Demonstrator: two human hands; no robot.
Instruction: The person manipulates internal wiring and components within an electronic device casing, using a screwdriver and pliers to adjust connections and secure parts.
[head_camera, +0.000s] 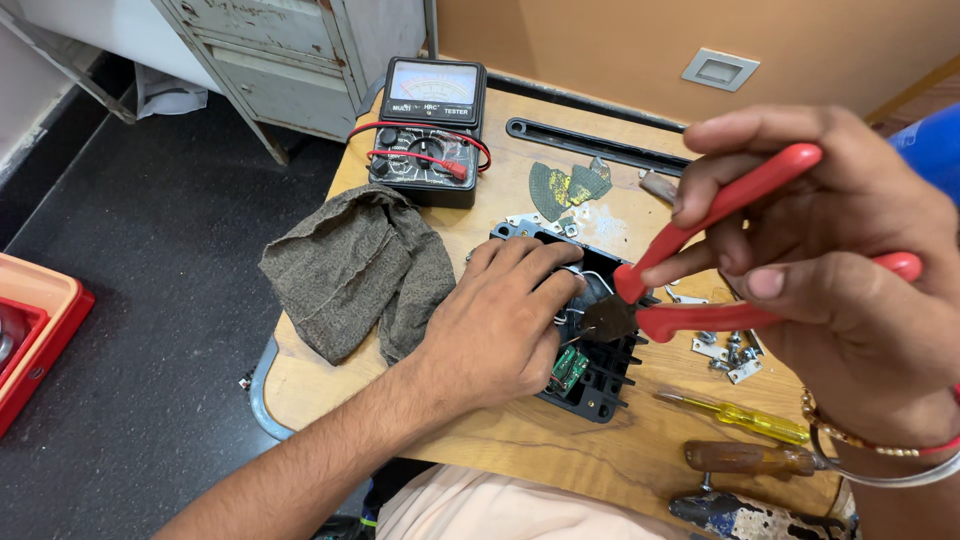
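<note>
My left hand lies flat on a black finned device on the wooden table, fingers pressing near its wires and a green circuit board. My right hand grips red-handled pliers, raised above the table. The pliers' dark jaws point down at the middle of the device, right beside my left fingertips.
A black analog multimeter with red leads stands at the back. A grey cloth lies left of the device. Loose metal brackets and screws, a yellow screwdriver, a wooden-handled tool lie right. A red tray is on the floor.
</note>
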